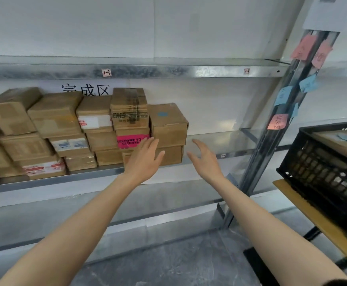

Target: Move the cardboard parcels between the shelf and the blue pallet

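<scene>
While both bare arms are stretched toward the steel shelf (82, 179), neither hand holds anything. Left hand (145, 155): fingers straight and slightly spread, raised in front of the right end of the parcel stack, overlapping the parcel with the pink label (130, 141); contact with it cannot be confirmed. Right hand (204, 159): fingers loosely spread and gently bent, thumb out, positioned just right of the stack over bare shelf metal, not touching any parcel.

Cardboard parcels (55, 129): stacked two and three high along the left half of the middle shelf, against the white back wall. At the right end, a parcel with a blue dot (168, 122) sits on a lower plain parcel (172, 155). Just left of it, a parcel with black-printed tape (129, 108) tops the pink-labelled one. Several parcels farther left carry white and red labels; the print is unreadable.

Upper shelf rail (168, 71): handwritten tags "13" (106, 72) and "14" (246, 71). A printed sign (86, 90) on the wall is partly hidden behind the stack.

Right side: the shelf upright (271, 141) carries pink and blue sticky notes (304, 48). Near it, a black plastic crate (323, 170) stands on a wooden tabletop (313, 220), with a brown box (333, 139) inside.
</scene>
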